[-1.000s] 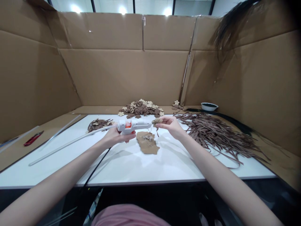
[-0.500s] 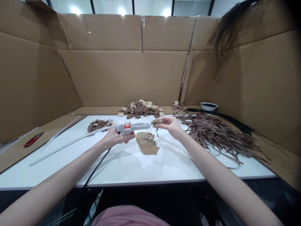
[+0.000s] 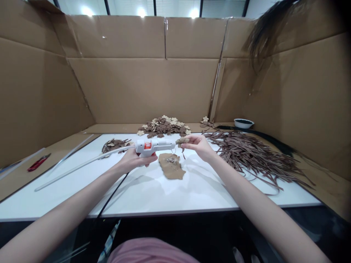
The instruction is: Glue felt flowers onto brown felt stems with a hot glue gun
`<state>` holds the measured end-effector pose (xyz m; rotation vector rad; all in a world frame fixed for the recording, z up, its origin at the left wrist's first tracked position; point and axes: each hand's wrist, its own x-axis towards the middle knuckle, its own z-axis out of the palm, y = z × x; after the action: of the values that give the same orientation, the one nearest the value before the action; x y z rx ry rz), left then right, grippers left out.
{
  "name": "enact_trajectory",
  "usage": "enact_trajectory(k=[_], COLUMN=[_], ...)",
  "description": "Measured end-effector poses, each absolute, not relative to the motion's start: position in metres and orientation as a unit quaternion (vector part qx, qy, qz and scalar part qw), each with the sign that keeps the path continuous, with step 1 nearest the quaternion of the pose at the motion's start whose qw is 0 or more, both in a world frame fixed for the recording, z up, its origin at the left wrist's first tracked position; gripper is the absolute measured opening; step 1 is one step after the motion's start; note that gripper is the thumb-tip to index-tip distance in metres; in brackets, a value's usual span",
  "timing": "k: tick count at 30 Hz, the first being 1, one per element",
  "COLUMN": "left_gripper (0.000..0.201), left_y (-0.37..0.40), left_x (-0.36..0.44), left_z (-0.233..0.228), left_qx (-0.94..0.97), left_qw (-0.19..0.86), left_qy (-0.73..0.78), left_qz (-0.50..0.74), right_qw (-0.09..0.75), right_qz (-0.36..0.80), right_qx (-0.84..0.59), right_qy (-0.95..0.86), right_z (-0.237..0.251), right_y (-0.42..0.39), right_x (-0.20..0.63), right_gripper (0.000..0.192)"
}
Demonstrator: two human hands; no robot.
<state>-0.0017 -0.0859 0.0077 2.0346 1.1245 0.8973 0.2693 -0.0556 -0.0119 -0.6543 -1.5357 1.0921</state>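
Observation:
My left hand point(image 3: 134, 160) is wrapped round the handle of a white hot glue gun point(image 3: 156, 145) with an orange part in its body. A long pale glue stick point(image 3: 85, 167) trails from its back end to the left. The nozzle points right and meets a small flower-shaped piece point(image 3: 182, 141), pinched in the fingertips of my right hand point(image 3: 199, 147). A thin dark strip hangs below that piece. Beneath the nozzle lies a torn scrap of brown cardboard point(image 3: 172, 168) with greyish glue residue on top.
Brown and beige flower cutouts point(image 3: 164, 127) are heaped at the back. A small pile of brown pieces point(image 3: 115, 145) sits left, a tangle of brown strips point(image 3: 255, 155) right. Further out are a white bowl point(image 3: 244, 123) and a red utility knife point(image 3: 38, 163). Cardboard walls point(image 3: 142, 87) surround the white board point(image 3: 203, 199).
Almost nothing differs. Both hands, the glue gun and the flower piece keep their places, and the whole view has shifted very slightly.

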Motion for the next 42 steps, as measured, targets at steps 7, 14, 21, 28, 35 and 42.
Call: enact_trajectory(k=[7, 14, 21, 28, 35, 42], left_gripper=[0.023, 0.024, 0.022, 0.021, 0.021, 0.021], left_y=[-0.0849, -0.0849, -0.0842, -0.0848, -0.0847, -0.0825], left_x=[-0.0025, -0.0027, -0.0033, -0.0034, -0.0044, -0.0045], left_z=[0.0070, 0.0071, 0.0070, 0.0065, 0.0063, 0.0045], left_qx=[0.769, 0.764, 0.771, 0.768, 0.770, 0.773], left_qw=[0.325, 0.329, 0.340, 0.346, 0.337, 0.338], left_qy=[0.430, 0.434, 0.409, 0.409, 0.414, 0.407], left_qz=[0.343, 0.346, 0.350, 0.352, 0.349, 0.351], right_qw=[0.546, 0.544, 0.541, 0.539, 0.536, 0.529], right_qz=[0.466, 0.463, 0.471, 0.489, 0.491, 0.486], right_qx=[-0.273, -0.278, -0.272, -0.248, -0.260, -0.267], right_qy=[-0.640, -0.643, -0.641, -0.640, -0.635, -0.643], right_z=[-0.0111, -0.0085, -0.0090, -0.0109, -0.0097, -0.0102], right_y=[-0.0568, -0.0581, -0.0578, -0.0556, -0.0570, -0.0568], right_x=[0.2691, 0.2696, 0.2696, 0.2706, 0.2706, 0.2706], right_gripper=[0.027, 0.032, 0.029, 0.026, 0.028, 0.027])
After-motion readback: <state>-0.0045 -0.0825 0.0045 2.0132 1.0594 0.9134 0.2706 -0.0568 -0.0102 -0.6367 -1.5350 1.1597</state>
